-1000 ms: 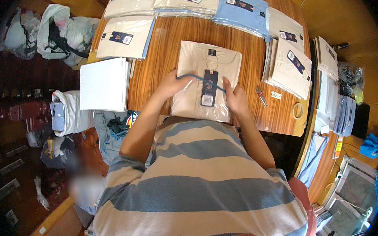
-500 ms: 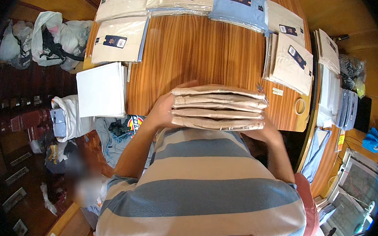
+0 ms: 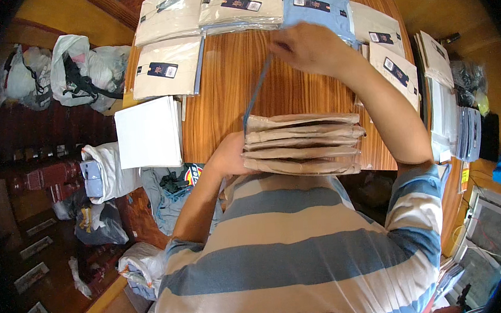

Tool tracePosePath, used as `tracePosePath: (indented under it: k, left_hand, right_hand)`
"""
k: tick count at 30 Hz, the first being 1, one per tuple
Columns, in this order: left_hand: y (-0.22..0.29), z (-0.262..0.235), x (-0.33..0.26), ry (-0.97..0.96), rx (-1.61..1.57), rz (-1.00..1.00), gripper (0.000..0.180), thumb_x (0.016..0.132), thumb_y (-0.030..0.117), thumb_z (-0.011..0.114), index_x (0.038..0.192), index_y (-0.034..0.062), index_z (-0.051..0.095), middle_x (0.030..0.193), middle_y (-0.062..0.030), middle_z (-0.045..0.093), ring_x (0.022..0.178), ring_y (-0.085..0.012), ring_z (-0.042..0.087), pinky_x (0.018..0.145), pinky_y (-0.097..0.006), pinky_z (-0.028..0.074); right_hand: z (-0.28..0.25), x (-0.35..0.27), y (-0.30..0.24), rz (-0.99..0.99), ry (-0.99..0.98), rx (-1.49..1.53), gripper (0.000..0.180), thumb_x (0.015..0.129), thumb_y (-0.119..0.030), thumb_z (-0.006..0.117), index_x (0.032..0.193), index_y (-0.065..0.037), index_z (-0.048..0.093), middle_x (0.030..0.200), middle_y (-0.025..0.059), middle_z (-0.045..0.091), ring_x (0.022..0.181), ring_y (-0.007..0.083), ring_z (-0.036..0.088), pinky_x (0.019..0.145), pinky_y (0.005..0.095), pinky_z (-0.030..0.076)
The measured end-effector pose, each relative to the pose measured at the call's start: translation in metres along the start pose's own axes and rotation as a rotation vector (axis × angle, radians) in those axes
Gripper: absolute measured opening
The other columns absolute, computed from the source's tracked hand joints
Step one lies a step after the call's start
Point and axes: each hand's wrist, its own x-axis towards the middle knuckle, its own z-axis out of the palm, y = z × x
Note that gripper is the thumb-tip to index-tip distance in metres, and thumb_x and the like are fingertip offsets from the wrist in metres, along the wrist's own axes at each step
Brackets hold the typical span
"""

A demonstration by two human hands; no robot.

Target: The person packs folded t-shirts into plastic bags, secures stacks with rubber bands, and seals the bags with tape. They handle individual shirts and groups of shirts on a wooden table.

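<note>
A bundle of folded beige garments in clear bags (image 3: 304,150) stands on edge at the table's near side, against my striped shirt. My left hand (image 3: 231,155) grips its left end; the fingertips are hidden behind the bundle. Over the far middle of the table, my right hand (image 3: 308,47) is closed, pinching the upper end of a thin blue-grey strip (image 3: 255,91). That strip slants down, taut, to the bundle's left end near my left hand. Whether it runs around the bundle cannot be seen.
Bagged beige garments with dark tags (image 3: 164,69) and a bagged blue one (image 3: 324,10) line the wooden table's (image 3: 211,106) far and side edges. White sheets (image 3: 148,132) are stacked at the left. More bagged beige garments (image 3: 394,70) lie right, close to my right forearm.
My right hand has left the bundle's right end and risen up and away, drawing out the blue-grey strip. My left hand stays on the bundle's left end.
</note>
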Motion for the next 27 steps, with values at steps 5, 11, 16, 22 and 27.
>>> tracePosePath:
  k: [5,11,16,22,27]
  left_hand:
    - [0.009,-0.008,-0.007,0.002,0.104,-0.138,0.076,0.064,0.038,0.091,0.126,0.0023,0.065,0.112,-0.0229,0.073,0.105,-0.0445,0.069,0.088,-0.047,0.057]
    - [0.025,-0.011,-0.003,-0.014,0.025,-0.105,0.088,0.064,0.043,0.089,0.139,0.0067,0.06,0.12,-0.0238,0.071,0.106,-0.0441,0.069,0.088,-0.048,0.056]
    - [0.021,-0.016,0.001,-0.064,0.098,-0.008,0.095,0.064,0.041,0.089,0.148,0.0107,0.055,0.123,-0.0212,0.071,0.107,-0.0436,0.068,0.089,-0.047,0.056]
    - [0.03,-0.019,0.005,-0.037,0.004,-0.046,0.064,0.079,0.027,0.079,0.136,0.0042,0.061,0.12,-0.0237,0.072,0.107,-0.0451,0.068,0.093,-0.048,0.055]
    - [-0.002,-0.01,0.0,-0.071,0.096,-0.029,0.06,0.08,0.025,0.078,0.133,0.0034,0.062,0.116,-0.0242,0.073,0.105,-0.045,0.069,0.092,-0.047,0.055]
  right_hand:
    - [0.055,-0.104,0.054,0.015,-0.274,0.958,0.024,0.101,-0.017,0.066,0.118,-0.003,0.077,0.109,0.0138,0.079,0.1,0.0225,0.074,0.094,0.0361,0.056]
    - [0.078,-0.161,0.038,0.24,-0.25,1.117,0.02,0.1,-0.019,0.072,0.104,-0.001,0.077,0.091,0.0084,0.077,0.085,0.0152,0.069,0.077,0.0324,0.054]
    - [-0.011,-0.096,0.015,-0.145,-0.373,0.814,0.021,0.097,-0.016,0.076,0.086,-0.002,0.066,0.078,0.008,0.063,0.072,0.0157,0.057,0.066,0.0338,0.045]
    - [-0.026,0.026,-0.046,-0.393,0.186,0.742,0.023,0.099,-0.024,0.074,0.098,-0.002,0.07,0.087,0.0065,0.071,0.078,0.0172,0.065,0.072,0.0333,0.051]
    - [0.059,0.01,0.044,-0.09,-0.062,0.498,0.033,0.102,-0.037,0.069,0.107,-0.006,0.077,0.087,0.0119,0.075,0.079,0.024,0.069,0.08,0.0379,0.055]
